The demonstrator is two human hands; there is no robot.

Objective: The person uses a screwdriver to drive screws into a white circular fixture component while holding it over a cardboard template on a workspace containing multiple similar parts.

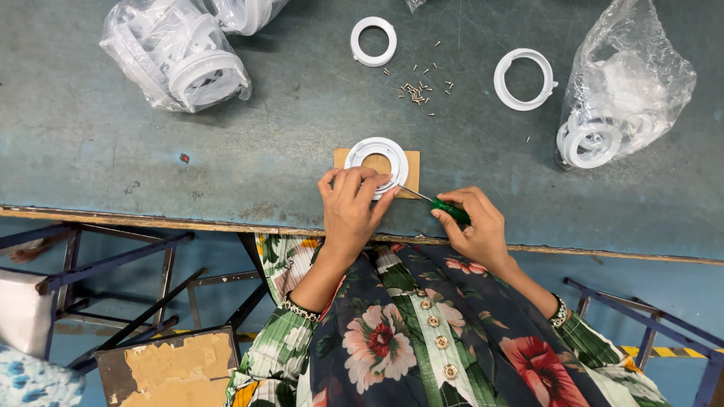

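Observation:
A white plastic ring (376,154) lies on a small tan wooden block (409,162) near the table's front edge. My left hand (350,209) presses down on the ring's near rim, fingers spread over it. My right hand (475,226) grips a screwdriver with a green handle (451,210). Its thin metal shaft (415,193) points left to the ring's near right edge, beside my left fingertips.
Two loose white rings (373,41) (524,78) lie farther back, with several small screws (418,90) scattered between them. Clear plastic bags of white rings sit at the back left (177,56) and at the right (622,94). Metal stool frames (113,264) stand below the table edge (151,221).

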